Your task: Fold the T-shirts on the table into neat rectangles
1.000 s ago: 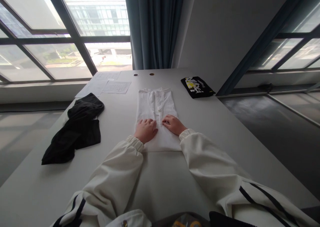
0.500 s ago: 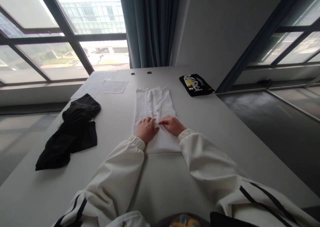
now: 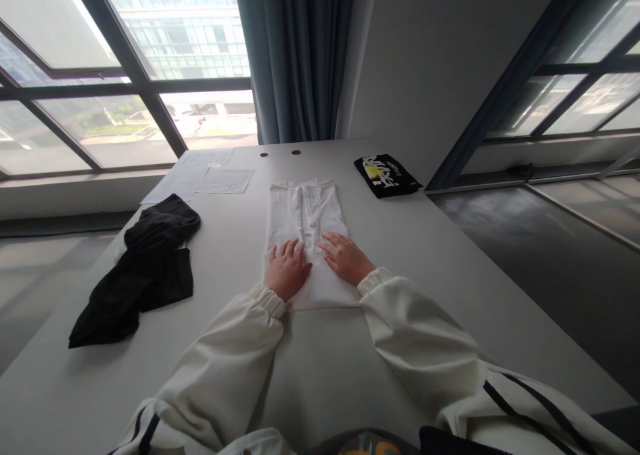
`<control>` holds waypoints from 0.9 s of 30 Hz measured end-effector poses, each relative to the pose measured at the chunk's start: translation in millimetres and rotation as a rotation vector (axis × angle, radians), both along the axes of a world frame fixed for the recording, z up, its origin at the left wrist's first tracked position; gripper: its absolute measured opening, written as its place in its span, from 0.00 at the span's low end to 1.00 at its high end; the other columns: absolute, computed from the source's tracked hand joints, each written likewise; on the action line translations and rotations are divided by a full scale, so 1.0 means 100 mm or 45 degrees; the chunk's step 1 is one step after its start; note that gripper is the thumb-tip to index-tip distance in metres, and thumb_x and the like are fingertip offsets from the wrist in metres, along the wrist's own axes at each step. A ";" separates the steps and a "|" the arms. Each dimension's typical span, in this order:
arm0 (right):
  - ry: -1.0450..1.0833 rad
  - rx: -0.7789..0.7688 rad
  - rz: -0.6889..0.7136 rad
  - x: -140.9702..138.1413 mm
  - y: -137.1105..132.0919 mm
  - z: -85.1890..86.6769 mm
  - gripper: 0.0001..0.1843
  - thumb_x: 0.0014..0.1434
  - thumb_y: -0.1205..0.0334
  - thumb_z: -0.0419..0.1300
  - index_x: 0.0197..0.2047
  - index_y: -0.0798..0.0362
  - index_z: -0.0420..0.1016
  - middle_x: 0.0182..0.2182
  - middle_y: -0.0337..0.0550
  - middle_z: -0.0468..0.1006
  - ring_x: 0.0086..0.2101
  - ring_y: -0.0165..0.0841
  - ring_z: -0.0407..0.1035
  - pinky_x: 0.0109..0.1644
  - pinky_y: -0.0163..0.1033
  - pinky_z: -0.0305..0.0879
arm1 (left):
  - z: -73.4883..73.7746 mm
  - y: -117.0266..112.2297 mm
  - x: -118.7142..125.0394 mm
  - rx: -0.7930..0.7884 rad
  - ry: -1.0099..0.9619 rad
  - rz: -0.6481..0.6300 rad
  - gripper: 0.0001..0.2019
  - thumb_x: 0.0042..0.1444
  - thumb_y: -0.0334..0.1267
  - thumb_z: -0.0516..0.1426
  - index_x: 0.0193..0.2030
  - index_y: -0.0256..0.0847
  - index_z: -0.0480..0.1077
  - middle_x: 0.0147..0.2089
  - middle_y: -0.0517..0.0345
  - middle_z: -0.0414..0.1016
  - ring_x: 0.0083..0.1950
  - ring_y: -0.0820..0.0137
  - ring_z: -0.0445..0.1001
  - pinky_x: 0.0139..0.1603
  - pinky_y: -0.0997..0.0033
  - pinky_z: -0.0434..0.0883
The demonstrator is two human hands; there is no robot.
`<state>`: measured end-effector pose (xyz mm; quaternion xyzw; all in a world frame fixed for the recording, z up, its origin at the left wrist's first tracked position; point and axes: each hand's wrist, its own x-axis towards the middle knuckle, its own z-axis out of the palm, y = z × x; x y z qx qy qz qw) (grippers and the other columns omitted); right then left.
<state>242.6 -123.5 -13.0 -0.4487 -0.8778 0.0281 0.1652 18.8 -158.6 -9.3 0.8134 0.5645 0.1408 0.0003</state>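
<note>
Left hand (image 3: 289, 268) and right hand (image 3: 346, 258) lie flat, fingers loosely spread, gripping nothing, the white shirt (image 3: 283, 215) beneath them already folded narrow, while the black garment (image 3: 145, 265) left of them lies rumpled.

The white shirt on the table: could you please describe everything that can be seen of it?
The white shirt looks like soft, thin, lightly creased cloth. It lies flat, front up, folded into a narrow, roughly rectangular shape; no sleeves show spread out. Its collar points away from the person, and a front placket runs down the middle. It rests on the white table, its near edge fairly straight. The person's left grip and right grip lie open on it, partly hiding its lower half.
</note>
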 end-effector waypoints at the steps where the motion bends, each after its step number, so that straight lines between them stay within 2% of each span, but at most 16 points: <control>1: -0.037 -0.002 -0.017 0.01 -0.10 0.00 0.27 0.71 0.60 0.57 0.71 0.54 0.72 0.72 0.56 0.65 0.71 0.47 0.57 0.75 0.56 0.55 | -0.03 -0.08 -0.02 0.007 0.020 -0.009 0.28 0.71 0.49 0.53 0.74 0.43 0.63 0.77 0.43 0.62 0.76 0.49 0.61 0.76 0.38 0.55; 4: -0.147 -0.111 0.004 0.02 -0.38 -0.06 0.35 0.73 0.52 0.54 0.78 0.53 0.59 0.77 0.54 0.56 0.75 0.49 0.48 0.77 0.60 0.47 | -0.12 -0.23 -0.09 -0.069 0.086 -0.053 0.31 0.74 0.51 0.48 0.78 0.41 0.59 0.80 0.43 0.56 0.80 0.48 0.55 0.77 0.38 0.53; 7: -0.253 -0.242 -0.025 0.03 -0.51 -0.10 0.36 0.75 0.48 0.51 0.80 0.51 0.55 0.78 0.50 0.50 0.76 0.49 0.45 0.78 0.61 0.42 | -0.17 -0.23 -0.15 -0.158 0.126 -0.067 0.32 0.74 0.51 0.47 0.79 0.41 0.56 0.82 0.46 0.52 0.82 0.49 0.50 0.79 0.38 0.51; 13: -0.307 -0.302 -0.286 0.08 -0.52 -0.08 0.38 0.75 0.44 0.48 0.81 0.54 0.52 0.79 0.54 0.43 0.77 0.50 0.40 0.79 0.60 0.41 | -0.18 -0.21 -0.28 -0.190 0.139 -0.017 0.30 0.75 0.52 0.47 0.80 0.48 0.57 0.83 0.48 0.47 0.83 0.48 0.46 0.80 0.36 0.47; 16: -0.292 -0.303 -0.392 0.15 -0.54 -0.12 0.39 0.75 0.44 0.48 0.81 0.55 0.51 0.79 0.57 0.42 0.77 0.52 0.41 0.78 0.61 0.42 | -0.26 -0.24 -0.44 -0.177 0.081 0.080 0.30 0.75 0.51 0.47 0.79 0.44 0.57 0.83 0.41 0.42 0.83 0.45 0.44 0.78 0.36 0.51; 20: -0.232 -0.265 -0.460 0.26 -0.50 -0.25 0.39 0.75 0.44 0.49 0.80 0.56 0.52 0.79 0.59 0.44 0.76 0.53 0.45 0.77 0.62 0.43 | -0.40 -0.23 -0.66 -0.161 0.009 0.114 0.34 0.74 0.50 0.47 0.78 0.29 0.55 0.82 0.29 0.41 0.82 0.45 0.45 0.78 0.41 0.54; 23: -0.181 -0.218 -0.464 0.33 -0.43 -0.36 0.40 0.74 0.44 0.48 0.80 0.58 0.51 0.78 0.61 0.47 0.75 0.51 0.47 0.77 0.62 0.44 | -0.43 -0.19 -0.74 -0.177 0.006 0.100 0.34 0.74 0.48 0.47 0.79 0.28 0.53 0.81 0.29 0.45 0.82 0.49 0.48 0.79 0.44 0.54; 27: -0.150 -0.224 -0.555 0.40 -0.34 -0.41 0.40 0.74 0.45 0.49 0.79 0.61 0.52 0.77 0.65 0.49 0.75 0.54 0.47 0.77 0.64 0.44 | -0.38 -0.16 -0.80 -0.206 -0.012 0.089 0.33 0.73 0.46 0.47 0.79 0.30 0.53 0.81 0.31 0.48 0.82 0.52 0.51 0.78 0.45 0.55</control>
